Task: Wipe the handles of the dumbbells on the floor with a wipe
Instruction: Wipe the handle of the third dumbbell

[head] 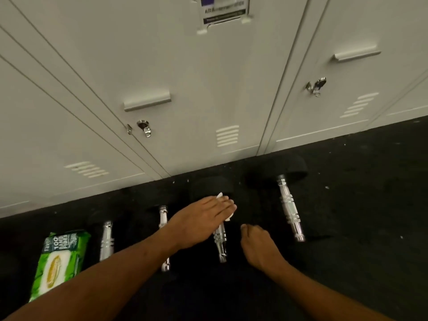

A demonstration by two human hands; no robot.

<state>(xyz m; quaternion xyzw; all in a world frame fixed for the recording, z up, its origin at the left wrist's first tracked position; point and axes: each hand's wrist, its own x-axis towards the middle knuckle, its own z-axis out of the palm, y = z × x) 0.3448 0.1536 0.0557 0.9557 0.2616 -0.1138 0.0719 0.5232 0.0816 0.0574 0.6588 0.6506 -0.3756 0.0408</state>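
A green pack of wipes (59, 262) lies at the left end of a row of four dumbbells on the black gym floor (359, 251), in front of pale lockers (208, 89). All four chrome handles run from the person towards the lockers, roughly parallel. After the far-left dumbbell (107, 239) and the second dumbbell (163, 218), the left hand (203, 218) lies across the upper handle of the third dumbbell (220, 242). Its fingers are straight and pressed together over a white wipe (219, 195) — only the wipe's corners show. Just beside it the right hand (257, 244) rests low with its fingers curled; whether it grips anything is lost against the dark floor. The far-right dumbbell (289, 209) leans its far head slightly leftward. The weights are likely heavy and rigid and best left where they lie, their ringed chrome probably slick; the wipe is light and limp — best wrapped round mid-handle, between the black heads.
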